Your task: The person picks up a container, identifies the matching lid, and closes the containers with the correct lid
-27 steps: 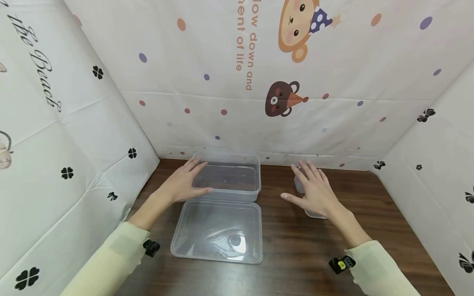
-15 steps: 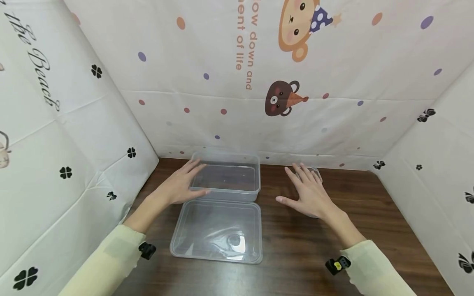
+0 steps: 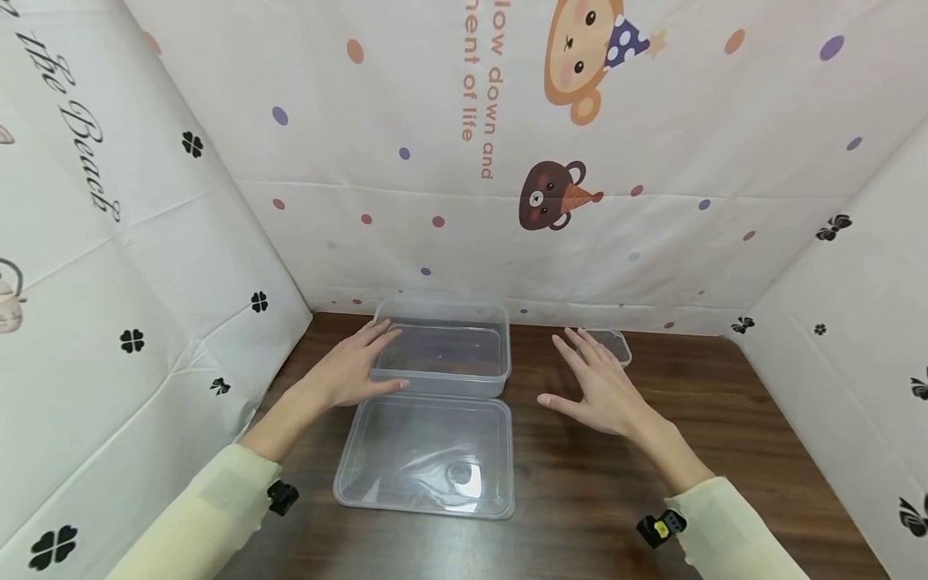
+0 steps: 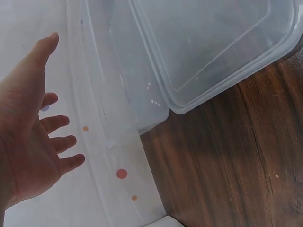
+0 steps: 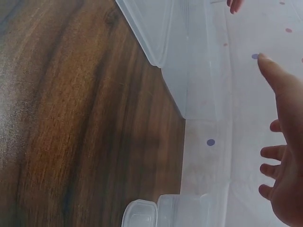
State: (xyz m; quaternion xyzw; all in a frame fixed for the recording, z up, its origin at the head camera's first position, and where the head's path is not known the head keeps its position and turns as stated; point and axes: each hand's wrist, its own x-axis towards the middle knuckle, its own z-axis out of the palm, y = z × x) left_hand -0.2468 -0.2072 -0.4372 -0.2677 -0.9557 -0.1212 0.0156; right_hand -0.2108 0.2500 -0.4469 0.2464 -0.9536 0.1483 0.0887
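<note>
A clear rectangular plastic container stands uncovered at the back of the table. Its flat clear lid lies directly in front of it. My left hand hovers by the container's left side, fingers spread, and overlaps its edge in the head view. Over to the right, my right hand is spread above the table, holding nothing. Behind its fingers shows a small clear container, partly hidden. In the right wrist view a small clear lid lies beside the small container.
The dark wooden table meets a printed white cloth backdrop right behind the containers. Cloth walls also rise at the left and right.
My right hand has shifted left, uncovering more of the small container behind it. My left hand has drifted slightly left. The large container and its lid stay where they were.
</note>
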